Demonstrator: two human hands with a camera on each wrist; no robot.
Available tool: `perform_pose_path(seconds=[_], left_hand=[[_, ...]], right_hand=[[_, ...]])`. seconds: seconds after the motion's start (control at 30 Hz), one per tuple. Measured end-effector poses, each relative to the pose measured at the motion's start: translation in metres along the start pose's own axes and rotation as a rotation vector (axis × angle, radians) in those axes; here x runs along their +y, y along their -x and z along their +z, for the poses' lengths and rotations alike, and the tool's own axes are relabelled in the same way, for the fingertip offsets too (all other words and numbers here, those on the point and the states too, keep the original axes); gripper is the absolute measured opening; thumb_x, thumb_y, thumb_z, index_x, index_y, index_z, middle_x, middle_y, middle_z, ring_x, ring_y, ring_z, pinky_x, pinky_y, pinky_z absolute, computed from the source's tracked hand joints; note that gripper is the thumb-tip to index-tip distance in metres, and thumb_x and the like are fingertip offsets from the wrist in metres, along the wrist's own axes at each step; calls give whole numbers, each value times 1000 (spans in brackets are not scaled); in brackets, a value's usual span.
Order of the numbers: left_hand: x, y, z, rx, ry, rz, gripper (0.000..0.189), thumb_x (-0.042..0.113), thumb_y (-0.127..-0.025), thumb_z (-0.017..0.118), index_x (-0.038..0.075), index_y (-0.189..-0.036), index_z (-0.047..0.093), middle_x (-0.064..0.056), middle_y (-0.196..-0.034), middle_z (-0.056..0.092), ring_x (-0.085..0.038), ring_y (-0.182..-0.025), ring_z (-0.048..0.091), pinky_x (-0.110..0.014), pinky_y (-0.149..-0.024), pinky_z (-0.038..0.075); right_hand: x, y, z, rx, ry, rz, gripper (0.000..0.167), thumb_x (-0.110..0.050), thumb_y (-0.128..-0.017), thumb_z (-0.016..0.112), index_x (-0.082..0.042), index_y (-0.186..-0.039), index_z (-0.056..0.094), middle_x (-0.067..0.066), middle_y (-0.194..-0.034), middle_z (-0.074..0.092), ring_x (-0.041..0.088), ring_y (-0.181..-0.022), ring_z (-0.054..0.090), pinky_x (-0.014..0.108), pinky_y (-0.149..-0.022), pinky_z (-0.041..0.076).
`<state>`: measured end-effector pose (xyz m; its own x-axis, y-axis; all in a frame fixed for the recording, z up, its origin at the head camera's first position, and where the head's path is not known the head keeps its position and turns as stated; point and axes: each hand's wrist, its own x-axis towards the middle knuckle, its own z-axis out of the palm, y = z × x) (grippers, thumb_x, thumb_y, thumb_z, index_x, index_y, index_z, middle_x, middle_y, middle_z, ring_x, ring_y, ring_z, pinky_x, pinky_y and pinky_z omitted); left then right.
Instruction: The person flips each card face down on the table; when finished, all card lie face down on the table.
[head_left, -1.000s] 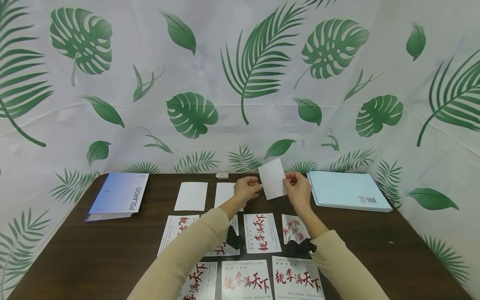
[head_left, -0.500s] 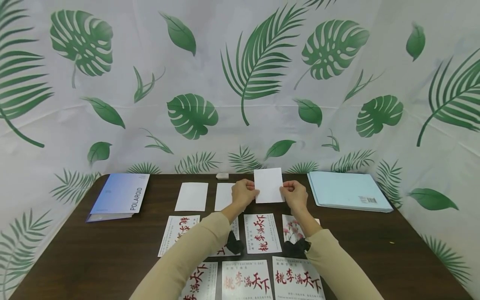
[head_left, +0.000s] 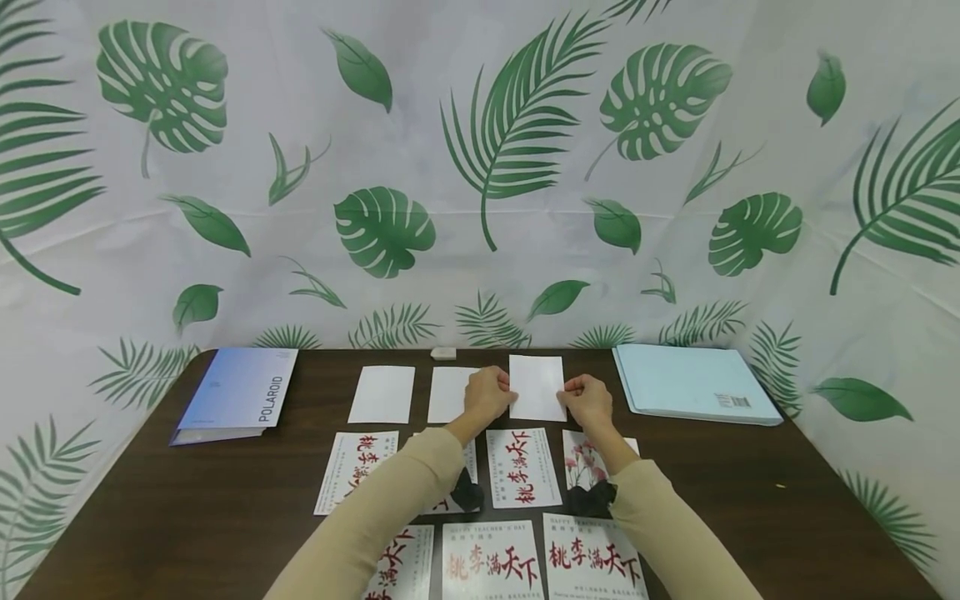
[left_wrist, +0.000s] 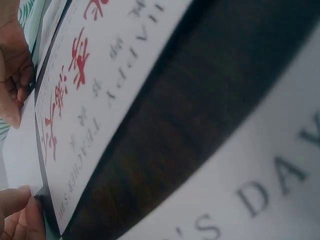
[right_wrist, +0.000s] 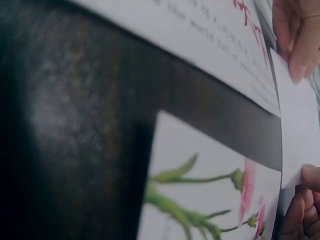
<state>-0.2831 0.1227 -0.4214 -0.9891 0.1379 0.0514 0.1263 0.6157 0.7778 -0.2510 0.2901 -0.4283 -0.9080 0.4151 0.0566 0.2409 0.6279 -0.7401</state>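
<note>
A blank white card (head_left: 537, 388) lies at the back of the table, third from the left in a row of white cards, its lower edge just above the printed row. My left hand (head_left: 486, 395) pinches its lower left side, and my right hand (head_left: 587, 403) pinches its lower right side. In the left wrist view, the white card (left_wrist: 22, 152) runs between both hands' fingertips; the right wrist view also shows the white card (right_wrist: 300, 125) between them. My left hand partly covers the neighbouring white card (head_left: 448, 393).
Another white card (head_left: 381, 394) lies farther left. Several cards with red lettering (head_left: 522, 468) fill the front rows, beside a flower card (head_left: 583, 460). A blue POLAROID album (head_left: 240, 387) lies left, a light blue folder (head_left: 693, 382) right. A small white block (head_left: 443, 353) sits at the back edge.
The white card was tilted and held up beside the right hand. Both hands took it by its sides, straightened it and lowered it towards me onto the table.
</note>
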Motion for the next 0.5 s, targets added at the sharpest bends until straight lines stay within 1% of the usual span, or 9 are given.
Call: perform_pose_path(seconds=[0.13,0.23,0.33,0.5], left_hand=[[1,1,2,-4,-27,-11,17,9,-76,76,6,-89,65,-4,-82,68,-20,-74,62,-29,-62,49],[0,2,3,-5,-60,-5,16,9,-76,76,7,-86,64,-2,-79,67,-19,-72,61,-29,-60,48],[-1,2,3,1,-103,25,15,9,-75,76,7,-83,64,-2,-77,67,-19,-71,61,-29,-59,48],[0,2,4,13,-179,84,14,9,-74,75,5,-83,65,-3,-75,66,-21,-74,62,-31,-61,50]], right_hand=[[2,1,1,1,63,-31,15,-11,-80,69,1,-86,63,11,-77,63,25,-74,58,36,-65,43],[2,2,2,2,101,-55,13,-10,-79,68,1,-84,62,12,-76,63,28,-74,58,41,-67,45],[3,2,2,2,116,-70,12,-8,-78,67,1,-82,61,12,-75,63,29,-74,58,44,-69,46],[3,0,1,-8,146,-85,12,-8,-78,66,1,-82,60,14,-77,63,32,-78,58,47,-73,47]])
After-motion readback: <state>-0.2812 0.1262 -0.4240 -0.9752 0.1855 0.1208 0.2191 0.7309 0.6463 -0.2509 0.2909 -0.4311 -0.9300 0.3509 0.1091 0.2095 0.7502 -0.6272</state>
